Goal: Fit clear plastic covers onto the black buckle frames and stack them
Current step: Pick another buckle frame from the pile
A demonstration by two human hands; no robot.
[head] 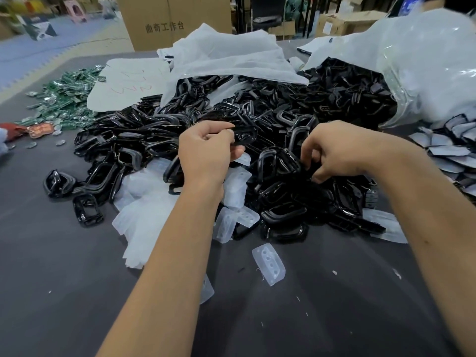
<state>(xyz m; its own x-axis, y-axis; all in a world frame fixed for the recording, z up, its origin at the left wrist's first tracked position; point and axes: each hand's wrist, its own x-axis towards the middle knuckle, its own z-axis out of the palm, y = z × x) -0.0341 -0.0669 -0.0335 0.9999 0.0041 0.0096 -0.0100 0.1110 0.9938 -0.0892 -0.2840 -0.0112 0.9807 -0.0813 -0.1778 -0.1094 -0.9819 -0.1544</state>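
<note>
At nine to ten o'clock a scatter of small green circuit-board pieces [65, 99] lies well apart from the work, probably parts for another job. Nearer the middle, loose glossy black plastic buckle frames [87, 210] trail off the edge of the big heap of black frames [257, 117], which spills at twelve o'clock from a slumped white woven sack [226, 63], so stock stays within easy reach on the dark grey bench [51, 279].

The left hand [206, 155] is lifted above the heap, its thumb and curled fingers pinching one black buckle frame [244, 135] at its edge, seemingly held up ready to take a cover.

Below it, translucent clear plastic covers [231, 222] lie in a loose pile at six o'clock of the heap, and a single clear cover with a row of holes [269, 264] sits alone on the bench nearer the person.

The right hand [337, 150] dips into the heap with fingers curled downward among the frames; whether it actually grips one I cannot tell.

At one to two o'clock a clear plastic bag [425, 60] holds more black frames, and at three o'clock flat grey pieces [448, 150] lie overlapped. No finished stack is plainly visible.
</note>
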